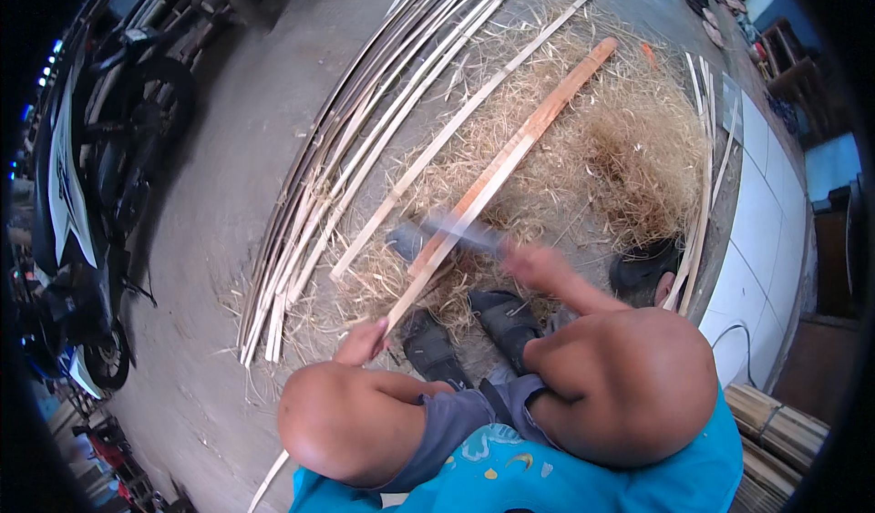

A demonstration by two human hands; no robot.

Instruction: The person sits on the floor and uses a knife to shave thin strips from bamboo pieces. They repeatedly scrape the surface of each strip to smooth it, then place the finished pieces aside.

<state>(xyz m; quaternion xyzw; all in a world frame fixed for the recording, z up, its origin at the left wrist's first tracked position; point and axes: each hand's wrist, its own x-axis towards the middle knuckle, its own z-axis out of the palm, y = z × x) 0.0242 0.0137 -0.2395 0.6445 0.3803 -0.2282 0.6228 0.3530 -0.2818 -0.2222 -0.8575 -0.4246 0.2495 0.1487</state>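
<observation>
My left hand (365, 342) is closed on the near end of a pale, split bamboo strip (421, 281). The strip slants up and to the right, lying along a reddish-brown wooden board (572, 89). In my right hand (538, 267) is a knife, gripped by its handle. Its grey blade (469, 230) is smeared by motion and crosses over the strip and board. A grey-blue object (407, 240) shows just left of the board's lower end; its kind is unclear. My knees are bent up on either side of the work, with dark sandals (433, 347) on my feet.
Long bamboo strips (333, 171) lie on the floor at left, with more strips (705, 167) at right. Curly shavings (638, 153) heap around the board. A motorcycle (100, 185) stands far left. White tiles (752, 230) edge the right side, near bundled slats (775, 426).
</observation>
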